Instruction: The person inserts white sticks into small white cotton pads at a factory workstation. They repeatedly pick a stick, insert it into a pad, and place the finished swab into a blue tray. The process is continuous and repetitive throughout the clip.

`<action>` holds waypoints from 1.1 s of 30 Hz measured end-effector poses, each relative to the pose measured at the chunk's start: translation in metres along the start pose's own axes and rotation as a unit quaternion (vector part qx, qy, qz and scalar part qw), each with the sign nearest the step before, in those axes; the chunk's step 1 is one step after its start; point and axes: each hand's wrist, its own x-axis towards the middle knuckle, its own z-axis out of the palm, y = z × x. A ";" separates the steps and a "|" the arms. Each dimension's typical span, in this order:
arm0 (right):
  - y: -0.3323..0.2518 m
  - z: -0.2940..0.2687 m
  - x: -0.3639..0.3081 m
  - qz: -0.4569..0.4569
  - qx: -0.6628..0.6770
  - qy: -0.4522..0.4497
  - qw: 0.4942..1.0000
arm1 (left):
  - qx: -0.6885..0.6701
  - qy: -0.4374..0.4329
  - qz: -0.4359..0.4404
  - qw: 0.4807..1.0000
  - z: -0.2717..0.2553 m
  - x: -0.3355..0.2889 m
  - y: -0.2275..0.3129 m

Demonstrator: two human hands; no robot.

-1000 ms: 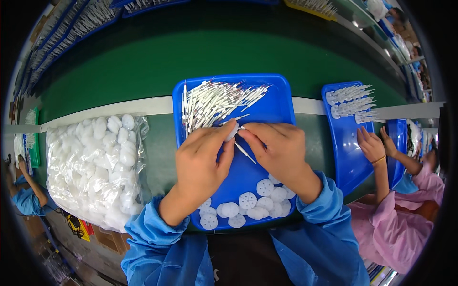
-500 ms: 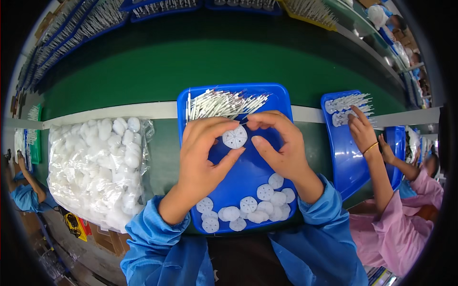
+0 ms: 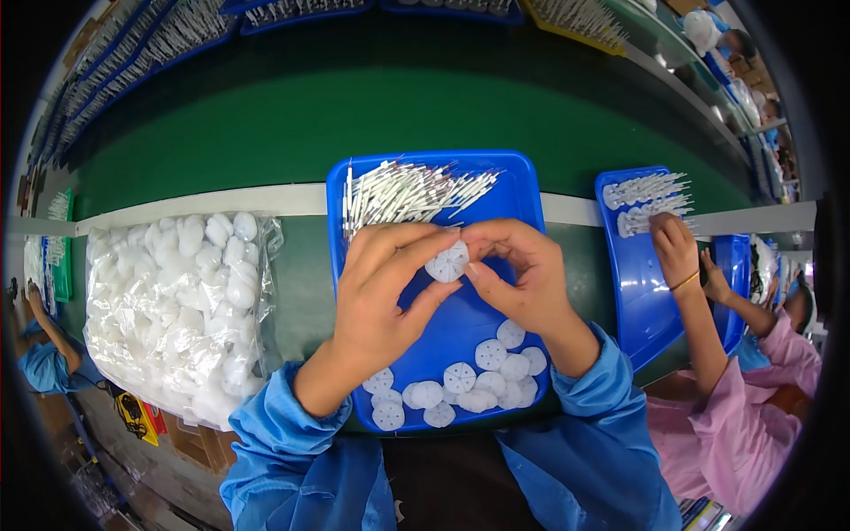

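Between my hands is a white round plastic disc (image 3: 447,263) with small holes and ribs like spokes. My left hand (image 3: 376,288) is closed, pinching the disc by its left side between thumb and fingers. At its right edge, my right hand (image 3: 537,281) is closed too, thumb and fingertips against the disc; whether a small part sits in those fingertips is hidden. Both hands hover over a blue tray (image 3: 465,329). Thin white rods (image 3: 412,191) lie heaped at its far end. Several similar discs (image 3: 459,378) lie loose at its near end.
A transparent bag (image 3: 173,310) full of white plastic pieces is at left. To the right, a co-worker's hand (image 3: 676,249) reaches over another blue tray (image 3: 639,301) holding discs with rods. More trays of rods (image 3: 580,22) line the far edge of the green table (image 3: 407,97).
My right hand has come in and its fingers have closed at the disc's right edge. The disc, in my left hand, has shifted slightly right. The co-worker's hand has moved lower.
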 end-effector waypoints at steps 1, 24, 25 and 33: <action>0.001 -0.002 0.000 0.007 0.020 -0.006 1.000 | -0.003 0.001 0.002 1.000 0.000 0.000 0.000; -0.027 -0.003 0.022 -0.166 -0.435 -0.071 0.882 | -0.275 0.103 -0.161 0.942 -0.007 -0.009 -0.032; -0.026 0.011 0.025 -0.206 -0.472 -0.087 0.853 | -0.317 0.099 -0.196 0.923 -0.007 -0.008 -0.028; -0.013 0.018 0.028 -0.159 -0.522 -0.085 0.834 | -0.389 0.103 -0.256 0.879 -0.010 -0.002 -0.020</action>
